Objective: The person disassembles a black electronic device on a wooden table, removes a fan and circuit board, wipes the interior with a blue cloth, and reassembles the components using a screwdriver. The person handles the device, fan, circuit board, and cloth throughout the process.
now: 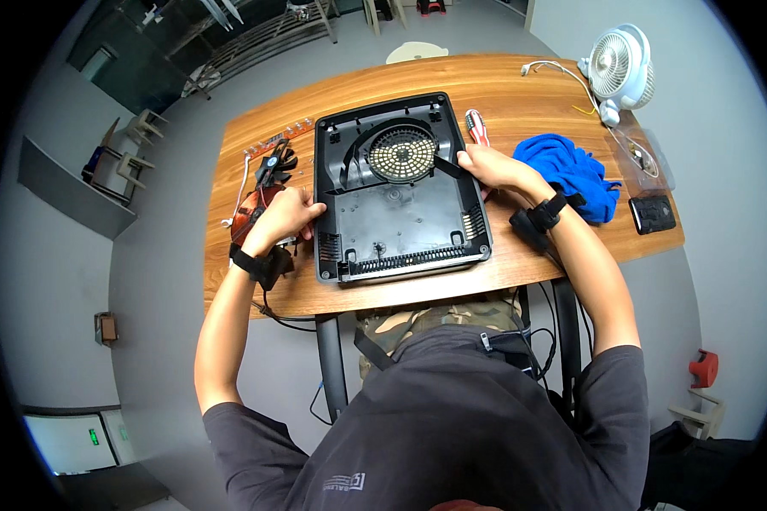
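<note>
A black plastic appliance housing (383, 223), shaped like the bottom shell of an induction cooker, lies on the table with its hollow inside up. It has a round vent grille and slotted corners. My left hand (288, 215) is closed at its left edge, thumb against the rim and fingers partly hidden. At the right edge my right hand (496, 168) is closed around a flat black strip (450, 167) that reaches over the rim toward the grille. To the left of the shell lie a small black fan (275, 162) and a copper-coloured coil (245, 216), partly behind my left hand.
A red-and-white handled tool (476, 128) lies beyond my right hand. Further right are a blue cloth (568, 175), a black phone-like device (652, 215) and a white desk fan (619, 68) with its cable. An orange strip of parts (279, 139) lies at the table's left.
</note>
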